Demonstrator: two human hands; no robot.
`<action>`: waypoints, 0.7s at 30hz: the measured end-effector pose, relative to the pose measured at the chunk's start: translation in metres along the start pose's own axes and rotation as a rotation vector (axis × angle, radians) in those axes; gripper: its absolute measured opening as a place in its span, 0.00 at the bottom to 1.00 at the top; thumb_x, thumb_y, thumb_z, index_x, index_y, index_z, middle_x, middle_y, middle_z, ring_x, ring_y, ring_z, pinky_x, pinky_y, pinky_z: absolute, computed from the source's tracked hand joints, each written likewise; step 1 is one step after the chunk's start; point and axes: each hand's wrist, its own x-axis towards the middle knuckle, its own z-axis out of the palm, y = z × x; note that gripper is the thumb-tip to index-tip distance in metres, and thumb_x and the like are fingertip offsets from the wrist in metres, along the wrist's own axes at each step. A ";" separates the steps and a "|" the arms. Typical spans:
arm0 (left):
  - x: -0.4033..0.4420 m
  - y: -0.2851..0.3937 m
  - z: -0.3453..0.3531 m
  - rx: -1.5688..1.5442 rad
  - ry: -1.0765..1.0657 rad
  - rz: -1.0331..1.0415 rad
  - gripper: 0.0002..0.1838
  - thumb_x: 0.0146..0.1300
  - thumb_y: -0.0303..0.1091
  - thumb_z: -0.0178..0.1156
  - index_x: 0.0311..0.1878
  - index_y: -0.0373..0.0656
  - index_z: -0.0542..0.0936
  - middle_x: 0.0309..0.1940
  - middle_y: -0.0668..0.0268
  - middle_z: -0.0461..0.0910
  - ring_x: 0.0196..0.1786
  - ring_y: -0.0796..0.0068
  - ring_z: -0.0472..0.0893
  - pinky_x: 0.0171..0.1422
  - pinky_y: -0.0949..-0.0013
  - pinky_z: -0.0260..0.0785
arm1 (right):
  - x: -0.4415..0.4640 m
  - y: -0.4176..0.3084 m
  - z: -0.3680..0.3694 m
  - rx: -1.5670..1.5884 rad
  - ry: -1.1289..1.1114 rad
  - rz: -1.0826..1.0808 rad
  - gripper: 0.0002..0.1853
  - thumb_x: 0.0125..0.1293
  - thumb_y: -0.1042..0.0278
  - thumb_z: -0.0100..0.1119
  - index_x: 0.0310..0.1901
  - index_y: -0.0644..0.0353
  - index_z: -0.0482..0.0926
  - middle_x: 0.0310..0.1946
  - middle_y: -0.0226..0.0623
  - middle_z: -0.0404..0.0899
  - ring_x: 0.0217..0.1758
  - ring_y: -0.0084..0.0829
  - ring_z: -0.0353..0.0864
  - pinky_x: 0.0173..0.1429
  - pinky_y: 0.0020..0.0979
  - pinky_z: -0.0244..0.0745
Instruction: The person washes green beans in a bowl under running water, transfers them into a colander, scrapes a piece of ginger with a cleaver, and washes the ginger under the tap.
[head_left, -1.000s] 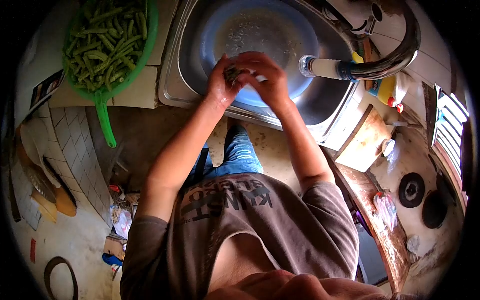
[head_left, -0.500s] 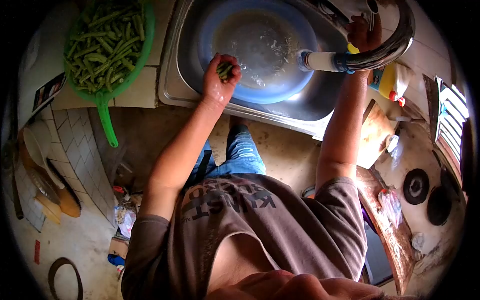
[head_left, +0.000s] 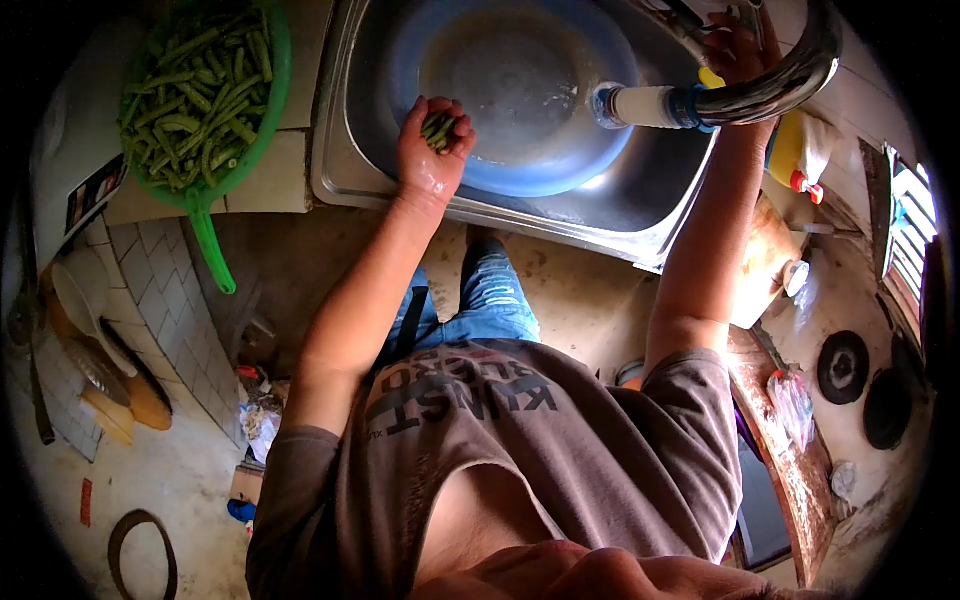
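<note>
My left hand point(head_left: 430, 150) is wet and closed around a small bunch of green bean pieces point(head_left: 438, 130), held over the near left rim of a blue basin point(head_left: 410, 130). The basin sits in a steel sink point(head_left: 345, 180) and holds cloudy water point(head_left: 500, 75). At the upper right, my right hand point(head_left: 740, 48) reaches behind the curved tap spout point(head_left: 790, 90), its fingers bent at the tap's handle and partly hidden. A white and blue nozzle point(head_left: 640, 107) on the spout points over the basin.
Left of the sink, a green strainer point(head_left: 278, 125) full of cut green beans stands on the tiled counter point(head_left: 270, 185), its handle sticking out past the edge. A yellow bottle point(head_left: 787, 145) with a red cap stands right of the sink. Pot lids point(head_left: 843, 367) are farther right.
The bright ripples in the basin have faded and the water looks calmer. My right hand has shifted slightly up and right at the tap. My left hand still holds the beans, slightly farther left.
</note>
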 end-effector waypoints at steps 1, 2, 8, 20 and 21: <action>0.000 0.000 0.001 -0.011 -0.008 0.000 0.13 0.67 0.42 0.51 0.33 0.42 0.76 0.32 0.62 0.74 0.31 0.69 0.69 0.35 0.69 0.61 | -0.001 -0.002 0.001 -0.064 0.016 -0.057 0.22 0.67 0.62 0.56 0.59 0.64 0.70 0.42 0.42 0.81 0.38 0.26 0.81 0.39 0.22 0.79; -0.001 -0.001 0.002 -0.010 -0.006 0.001 0.13 0.67 0.42 0.51 0.33 0.42 0.76 0.32 0.62 0.74 0.31 0.69 0.69 0.35 0.69 0.61 | -0.003 -0.006 0.002 -0.127 0.031 -0.115 0.22 0.66 0.61 0.57 0.58 0.64 0.72 0.40 0.42 0.81 0.38 0.26 0.82 0.39 0.22 0.78; 0.001 0.000 -0.001 -0.011 0.014 -0.008 0.12 0.66 0.41 0.51 0.34 0.42 0.76 0.33 0.63 0.74 0.31 0.69 0.68 0.37 0.67 0.61 | -0.010 -0.008 0.011 -0.166 0.239 -0.182 0.10 0.61 0.65 0.60 0.36 0.65 0.77 0.23 0.37 0.80 0.26 0.24 0.79 0.30 0.21 0.72; 0.001 -0.001 0.001 -0.001 -0.036 0.002 0.14 0.67 0.42 0.51 0.35 0.41 0.76 0.32 0.62 0.73 0.30 0.69 0.69 0.35 0.68 0.59 | -0.092 0.085 0.076 0.210 -0.250 0.237 0.10 0.65 0.63 0.55 0.41 0.61 0.77 0.34 0.37 0.79 0.32 0.28 0.80 0.34 0.25 0.75; 0.001 -0.001 0.001 0.004 -0.054 -0.009 0.14 0.67 0.43 0.51 0.36 0.41 0.76 0.31 0.61 0.73 0.30 0.69 0.69 0.36 0.68 0.59 | -0.122 0.114 0.115 -0.595 -0.480 -0.045 0.09 0.58 0.70 0.61 0.41 0.59 0.79 0.38 0.39 0.78 0.38 0.34 0.81 0.40 0.31 0.76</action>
